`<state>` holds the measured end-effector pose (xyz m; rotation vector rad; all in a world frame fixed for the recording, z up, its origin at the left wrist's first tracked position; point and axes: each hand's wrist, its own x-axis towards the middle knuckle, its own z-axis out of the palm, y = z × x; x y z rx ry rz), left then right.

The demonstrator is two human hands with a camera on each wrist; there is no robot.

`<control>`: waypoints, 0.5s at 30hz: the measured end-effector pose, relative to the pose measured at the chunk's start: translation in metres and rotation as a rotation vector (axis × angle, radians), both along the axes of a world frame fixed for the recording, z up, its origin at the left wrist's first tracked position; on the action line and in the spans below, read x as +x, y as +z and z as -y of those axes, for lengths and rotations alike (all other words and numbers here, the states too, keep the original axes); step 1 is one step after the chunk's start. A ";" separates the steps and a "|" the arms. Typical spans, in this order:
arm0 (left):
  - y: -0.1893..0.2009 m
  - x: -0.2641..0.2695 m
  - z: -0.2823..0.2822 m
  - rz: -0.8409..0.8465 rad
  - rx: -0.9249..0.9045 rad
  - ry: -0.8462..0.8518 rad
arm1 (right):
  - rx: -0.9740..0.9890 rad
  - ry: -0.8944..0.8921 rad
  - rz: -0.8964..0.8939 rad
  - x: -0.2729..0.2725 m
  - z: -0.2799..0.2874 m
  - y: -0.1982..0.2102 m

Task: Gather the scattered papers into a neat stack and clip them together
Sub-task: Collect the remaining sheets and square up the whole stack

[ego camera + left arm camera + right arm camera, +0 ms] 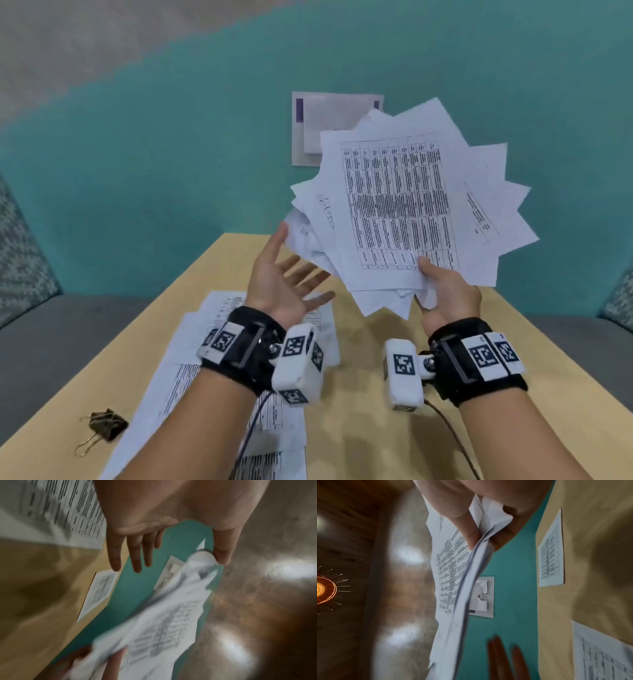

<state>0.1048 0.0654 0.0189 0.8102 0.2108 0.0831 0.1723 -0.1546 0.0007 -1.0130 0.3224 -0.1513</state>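
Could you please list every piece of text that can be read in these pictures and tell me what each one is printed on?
"d an" and, under it, "d in b": fragments on the wall notice, the rest torn or hidden.
Held papers in the right hand: printed tables, too small to read.
Papers on the table: print too blurred.
Wrist markers: black-and-white patterns, no words.

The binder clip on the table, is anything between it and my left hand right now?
Nothing visible blocks it. The binder clip lies uncovered on the table, just beside the loose sheets near the front left edge. The left hand is open and raised beside the fanned papers that the right hand grips.
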 end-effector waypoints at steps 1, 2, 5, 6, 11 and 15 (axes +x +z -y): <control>0.001 -0.001 0.009 0.031 -0.039 -0.004 | 0.008 -0.016 -0.001 0.001 -0.004 -0.002; 0.001 -0.001 0.015 0.071 -0.069 0.009 | 0.008 -0.032 0.002 0.000 -0.008 -0.005; 0.005 -0.006 0.030 0.122 0.022 0.039 | 0.005 -0.065 -0.027 -0.001 -0.018 -0.009; 0.003 -0.005 0.032 0.113 0.107 0.058 | 0.008 -0.059 -0.030 -0.001 -0.022 -0.012; -0.007 0.011 0.026 0.077 0.300 0.337 | 0.015 0.055 -0.028 -0.007 -0.043 -0.017; -0.004 0.017 0.005 0.136 0.423 0.476 | 0.005 0.145 0.003 -0.009 -0.040 -0.011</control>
